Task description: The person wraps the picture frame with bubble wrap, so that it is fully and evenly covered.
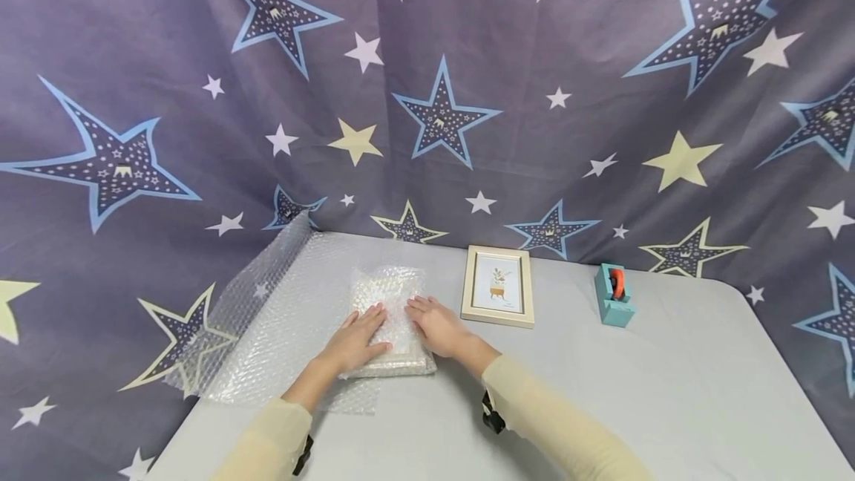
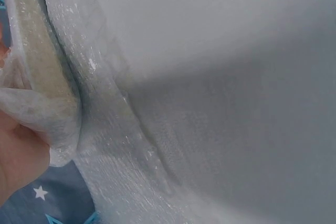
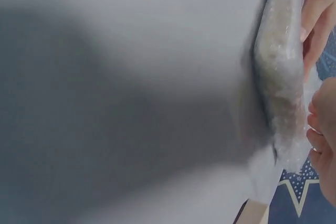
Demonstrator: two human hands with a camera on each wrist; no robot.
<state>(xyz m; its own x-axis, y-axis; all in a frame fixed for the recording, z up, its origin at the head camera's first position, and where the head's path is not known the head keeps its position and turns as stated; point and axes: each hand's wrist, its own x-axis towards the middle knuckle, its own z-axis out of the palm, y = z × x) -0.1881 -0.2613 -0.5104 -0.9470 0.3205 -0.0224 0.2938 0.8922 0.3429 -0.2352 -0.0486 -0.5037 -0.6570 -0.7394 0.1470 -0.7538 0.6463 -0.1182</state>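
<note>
A flat rectangular bundle (image 1: 394, 288) in clear bubble wrap lies on the table, left of centre in the head view. A pale beige edge shows through its wrapping (image 2: 39, 40). My left hand (image 1: 352, 344) presses on its top left side, fingers extended. On the right side my right hand (image 1: 437, 326) lies over the wrap, fingers stretched forward. The right wrist view shows the wrapped side of the bundle (image 3: 281, 66) with both hands above it. A loose sheet of bubble wrap (image 1: 267, 340) spreads under and left of the bundle.
Right of the bundle lies a gold picture frame (image 1: 469, 284) with a plant print. Farther right stands a teal tape dispenser (image 1: 614, 312) with an orange roll. The wrap sheet hangs past the left edge of the grey table (image 1: 668, 392). Behind hangs a star-patterned cloth (image 1: 508, 154).
</note>
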